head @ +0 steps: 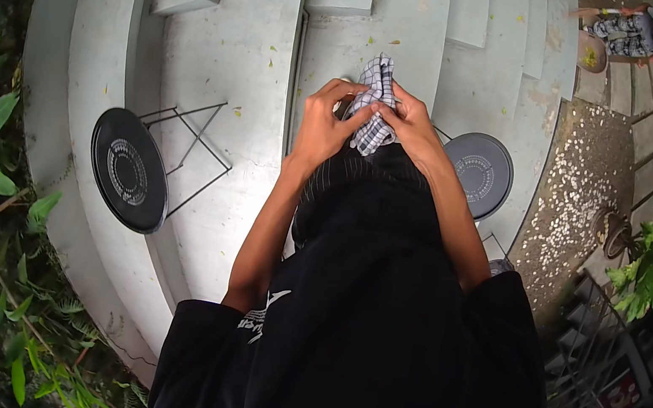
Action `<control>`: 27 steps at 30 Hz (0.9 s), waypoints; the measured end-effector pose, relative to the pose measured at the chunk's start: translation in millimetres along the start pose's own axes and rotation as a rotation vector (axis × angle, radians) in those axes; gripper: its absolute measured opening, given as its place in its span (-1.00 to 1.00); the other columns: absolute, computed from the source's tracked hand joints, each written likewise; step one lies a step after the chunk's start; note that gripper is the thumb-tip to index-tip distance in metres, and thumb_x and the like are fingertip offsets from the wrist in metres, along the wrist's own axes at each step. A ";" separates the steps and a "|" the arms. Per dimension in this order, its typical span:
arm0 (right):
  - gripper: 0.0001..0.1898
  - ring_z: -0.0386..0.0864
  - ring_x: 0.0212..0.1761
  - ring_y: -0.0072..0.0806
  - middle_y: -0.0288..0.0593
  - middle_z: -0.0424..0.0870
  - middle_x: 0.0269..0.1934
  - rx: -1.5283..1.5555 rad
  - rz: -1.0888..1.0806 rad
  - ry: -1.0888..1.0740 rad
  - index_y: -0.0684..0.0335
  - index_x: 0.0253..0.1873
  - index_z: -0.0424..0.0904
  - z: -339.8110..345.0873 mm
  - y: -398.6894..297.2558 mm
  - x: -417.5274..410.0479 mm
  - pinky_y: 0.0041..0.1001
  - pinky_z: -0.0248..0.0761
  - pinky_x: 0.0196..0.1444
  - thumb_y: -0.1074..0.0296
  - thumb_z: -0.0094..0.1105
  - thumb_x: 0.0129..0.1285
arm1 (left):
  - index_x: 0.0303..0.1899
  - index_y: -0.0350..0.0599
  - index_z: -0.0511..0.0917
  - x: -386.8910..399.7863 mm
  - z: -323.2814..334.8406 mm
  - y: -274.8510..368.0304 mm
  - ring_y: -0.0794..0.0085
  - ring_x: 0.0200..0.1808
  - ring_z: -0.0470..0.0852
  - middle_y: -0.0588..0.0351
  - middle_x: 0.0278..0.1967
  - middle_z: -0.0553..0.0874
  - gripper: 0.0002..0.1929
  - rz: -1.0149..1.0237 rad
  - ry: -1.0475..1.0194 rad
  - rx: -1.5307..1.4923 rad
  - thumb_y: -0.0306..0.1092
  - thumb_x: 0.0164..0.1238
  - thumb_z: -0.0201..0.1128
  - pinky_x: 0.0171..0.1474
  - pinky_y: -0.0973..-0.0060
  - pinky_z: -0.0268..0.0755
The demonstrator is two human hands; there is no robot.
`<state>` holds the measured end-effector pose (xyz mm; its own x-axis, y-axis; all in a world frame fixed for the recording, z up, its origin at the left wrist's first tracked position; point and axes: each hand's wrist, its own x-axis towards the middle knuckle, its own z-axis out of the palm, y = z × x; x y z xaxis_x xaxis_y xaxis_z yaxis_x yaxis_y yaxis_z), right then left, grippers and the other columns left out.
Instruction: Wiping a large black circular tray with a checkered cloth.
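Observation:
A black-and-white checked cloth, bunched up, is held between both hands above the lap. My left hand pinches its left side with thumb and fingers. On the other side, my right hand grips the cloth, its thumb near the left thumb at the middle. Whether anything lies inside the folds cannot be told. Dark striped fabric covers the lap just below the cloth.
A round black folding table with thin metal legs is at left. Another round dark top stands close by my right forearm. Pale concrete steps surround me, with scattered leaves. Plants line the left. A person with a basin is far upper right.

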<state>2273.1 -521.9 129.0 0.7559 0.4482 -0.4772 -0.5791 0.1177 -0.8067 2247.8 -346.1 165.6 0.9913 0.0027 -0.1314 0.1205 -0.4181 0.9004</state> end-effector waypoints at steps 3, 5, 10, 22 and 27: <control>-0.43 0.61 0.01 -0.64 -0.18 0.72 0.06 0.010 -0.003 0.109 0.49 0.56 0.22 -7.8 -25.1 20.4 -0.58 0.50 0.13 0.53 0.15 0.56 | -0.02 -0.37 0.72 40.8 10.2 -9.8 0.33 -0.08 0.79 -0.03 -0.11 0.80 -0.73 0.051 0.032 -0.079 -0.34 0.41 0.44 0.03 0.43 0.61; -0.43 0.63 -0.01 -0.63 -0.17 0.73 0.05 0.007 -0.019 0.122 0.49 0.56 0.23 -23.3 -34.1 45.0 -0.57 0.52 0.11 0.54 0.15 0.55 | -0.05 -0.36 0.73 73.6 12.8 -16.5 0.38 -0.12 0.78 -0.02 -0.20 0.79 -0.75 -0.024 0.037 -0.153 -0.35 0.41 0.44 -0.04 0.46 0.58; -0.44 0.65 0.01 -0.62 -0.17 0.75 0.03 0.001 -0.042 0.149 0.42 0.54 0.31 -51.5 -102.0 101.3 -0.56 0.51 0.12 0.54 0.19 0.51 | -0.09 -0.22 0.67 175.5 0.0 -19.8 0.78 -0.47 0.30 0.43 -0.47 0.52 -0.84 -0.112 0.179 -0.438 -0.33 0.62 0.22 -0.42 0.62 0.14; -0.45 0.66 0.23 -0.34 0.05 0.64 0.25 0.417 -0.085 0.263 0.44 0.46 0.43 -114.7 -264.9 225.6 -0.36 0.53 0.32 0.28 0.06 0.46 | -0.10 -0.10 0.64 414.5 -72.9 41.3 0.78 -0.46 0.43 0.43 -0.43 0.54 -0.83 -0.391 -0.114 -0.712 -0.28 0.67 0.15 -0.43 0.66 0.28; -0.09 0.55 0.37 -0.11 0.18 0.53 0.36 0.933 -0.133 0.013 0.52 0.58 0.16 -166.1 -287.4 281.5 -0.15 0.42 0.43 -0.30 -0.25 0.51 | 0.30 -0.23 0.49 487.6 -83.4 44.8 0.42 0.02 0.79 0.03 0.02 0.77 -0.67 -0.572 -0.324 -1.088 -0.32 0.67 0.13 0.04 0.44 0.74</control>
<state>2703.1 -576.7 168.7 0.8333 0.3712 -0.4098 -0.4945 0.8319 -0.2520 2740.9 -287.7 176.4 0.7445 -0.3498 -0.5686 0.6579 0.5289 0.5361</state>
